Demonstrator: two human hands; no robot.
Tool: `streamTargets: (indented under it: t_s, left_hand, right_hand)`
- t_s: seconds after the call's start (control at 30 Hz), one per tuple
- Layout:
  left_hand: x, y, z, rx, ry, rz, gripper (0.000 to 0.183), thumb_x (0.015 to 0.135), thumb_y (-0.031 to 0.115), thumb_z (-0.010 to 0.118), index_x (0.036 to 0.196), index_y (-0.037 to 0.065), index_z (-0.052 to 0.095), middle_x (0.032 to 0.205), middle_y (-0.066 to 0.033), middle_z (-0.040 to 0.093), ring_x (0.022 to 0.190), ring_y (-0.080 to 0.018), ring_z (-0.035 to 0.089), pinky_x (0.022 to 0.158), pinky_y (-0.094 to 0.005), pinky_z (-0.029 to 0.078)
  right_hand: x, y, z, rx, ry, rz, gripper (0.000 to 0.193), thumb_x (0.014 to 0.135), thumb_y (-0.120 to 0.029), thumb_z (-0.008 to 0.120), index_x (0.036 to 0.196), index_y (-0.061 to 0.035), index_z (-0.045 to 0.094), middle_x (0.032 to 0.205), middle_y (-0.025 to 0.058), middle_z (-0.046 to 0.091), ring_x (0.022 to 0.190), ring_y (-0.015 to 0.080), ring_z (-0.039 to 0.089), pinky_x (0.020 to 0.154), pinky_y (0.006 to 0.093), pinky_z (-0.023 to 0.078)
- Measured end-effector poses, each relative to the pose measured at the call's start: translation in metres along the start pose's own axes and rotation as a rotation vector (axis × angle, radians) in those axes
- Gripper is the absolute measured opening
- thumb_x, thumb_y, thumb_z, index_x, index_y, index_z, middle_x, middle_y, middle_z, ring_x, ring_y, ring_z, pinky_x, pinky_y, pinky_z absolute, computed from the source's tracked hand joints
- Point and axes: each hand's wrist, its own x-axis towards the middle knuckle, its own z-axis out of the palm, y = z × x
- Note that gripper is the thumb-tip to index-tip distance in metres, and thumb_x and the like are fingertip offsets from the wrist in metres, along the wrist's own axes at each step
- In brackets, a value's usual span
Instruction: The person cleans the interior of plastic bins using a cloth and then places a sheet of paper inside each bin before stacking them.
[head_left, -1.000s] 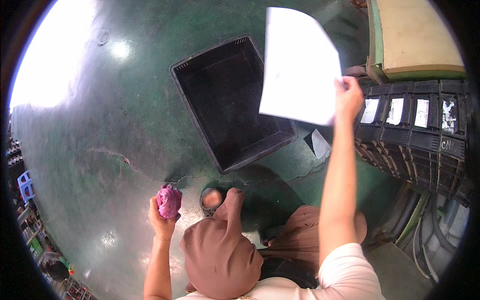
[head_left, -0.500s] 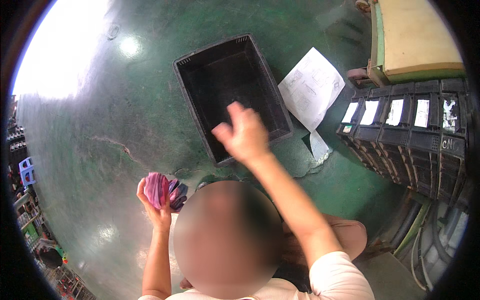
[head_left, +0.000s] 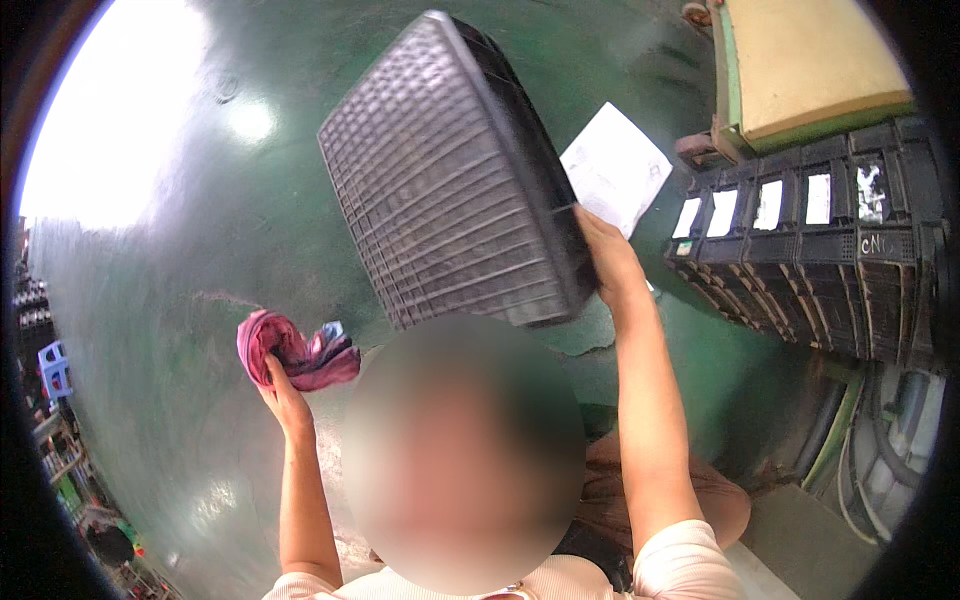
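Observation:
A black plastic crate (head_left: 450, 190) is tipped up in front of me, its ribbed grid underside facing me. My right hand (head_left: 612, 258) grips it by the edge near its lower right corner, with part of the fingers hidden behind the crate. To the left, my left hand (head_left: 288, 405) is closed on a bunched pink and purple cloth (head_left: 305, 372), with a bluish part hanging out at its right. The cloth is held apart from the crate. The inside of the crate is turned out of sight.
On the green floor (head_left: 270, 230), a white printed sheet (head_left: 615, 165) lies beyond the crate's right side. A row of stacked black crates (head_left: 800, 260) with white labels stands at the right. Behind it is a wheeled cart (head_left: 810, 70); a blue stool (head_left: 54, 368) is far left.
My right hand, which was over the open crate, now holds its edge. The crate has turned from lying open-side up to showing its underside. The cloth in my left hand has moved slightly left.

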Motion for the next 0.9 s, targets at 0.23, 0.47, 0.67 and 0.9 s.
streamTargets:
  t_s: [0.23, 0.47, 0.67, 0.9]
  left_hand:
    - [0.026, 0.055, -0.039, -0.273, 0.007, 0.083, 0.038, 0.091, 0.033, 0.045, 0.116, 0.005, 0.047, 0.115, -0.0076, 0.051, 0.105, -0.02, 0.05, 0.089, -0.034, 0.041]
    - [0.014, 0.11, -0.05, -0.324, -0.016, 0.248, 0.037, 0.092, 0.032, 0.042, 0.116, 0.003, 0.045, 0.114, -0.0102, 0.051, 0.106, -0.0229, 0.051, 0.088, -0.0412, 0.044]
    - [0.005, 0.126, -0.057, -0.276, 0.108, 0.188, 0.044, 0.09, 0.037, 0.044, 0.115, 0.002, 0.047, 0.113, -0.009, 0.052, 0.104, -0.0215, 0.05, 0.085, -0.0381, 0.045]
    - [0.028, 0.177, -0.09, -0.021, 0.04, 0.013, 0.042, 0.089, 0.038, 0.046, 0.113, 0.003, 0.049, 0.11, -0.0067, 0.054, 0.103, -0.0169, 0.05, 0.09, -0.0322, 0.039]
  right_hand:
    - [-0.023, 0.104, -0.008, 0.569, -0.279, -0.029, 0.031, 0.086, -0.021, 0.05, 0.109, -0.0001, 0.056, 0.099, 0.0078, 0.062, 0.082, 0.0168, 0.061, 0.07, 0.0281, 0.049]
    - [0.013, 0.163, -0.016, 0.721, -0.052, 0.448, 0.023, 0.081, -0.019, 0.054, 0.098, -0.0036, 0.059, 0.09, 0.0046, 0.064, 0.078, 0.0172, 0.063, 0.064, 0.0307, 0.053]
    - [-0.006, 0.116, -0.01, 0.559, -0.052, 0.371, 0.034, 0.085, -0.028, 0.052, 0.107, -0.0024, 0.056, 0.104, 0.0055, 0.061, 0.086, 0.0166, 0.061, 0.073, 0.0286, 0.05]
    - [-0.063, -0.012, 0.002, -0.22, -0.434, -0.352, 0.041, 0.084, -0.031, 0.057, 0.108, 0.002, 0.054, 0.098, 0.003, 0.059, 0.087, 0.0125, 0.054, 0.078, 0.025, 0.043]
